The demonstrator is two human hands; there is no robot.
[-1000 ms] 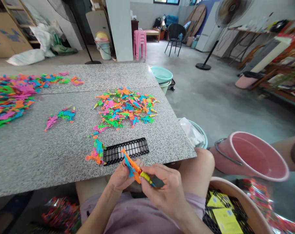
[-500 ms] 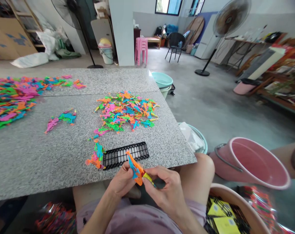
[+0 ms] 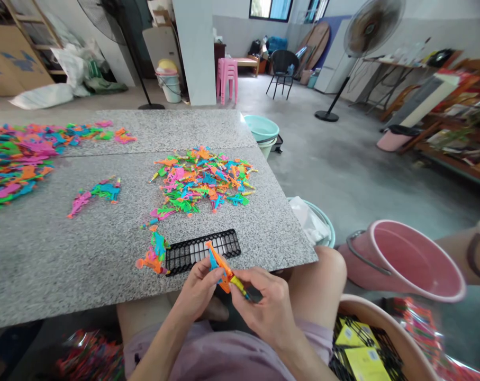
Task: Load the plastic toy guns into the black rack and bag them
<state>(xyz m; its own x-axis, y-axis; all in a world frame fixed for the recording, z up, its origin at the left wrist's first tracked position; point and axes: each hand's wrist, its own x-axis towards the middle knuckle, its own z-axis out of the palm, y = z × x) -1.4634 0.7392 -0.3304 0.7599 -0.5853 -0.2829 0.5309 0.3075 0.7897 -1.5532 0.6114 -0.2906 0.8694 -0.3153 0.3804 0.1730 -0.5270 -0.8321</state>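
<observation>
An orange and blue plastic toy gun is held between both hands, just past the table's front edge. My left hand is closed, pinching its blue and orange side with thumb and fingers. My right hand is closed around the yellow end, at the toy's lower right. Behind the toy lies a black plastic lattice basket with white strips showing through its bars. An orange toy gun and a blue one lie at the basket's left end.
A pile of mixed coloured toy guns lies mid-table, with a larger heap at the left. Right of my legs stand a pink bucket and a tub holding yellow cards and black pieces. Clear bags of coloured pieces sit below.
My left thumb has moved further over the blue side of the toy gun, and the toy has turned slightly. Both hands keep their hold. The whole view has shifted slightly.
</observation>
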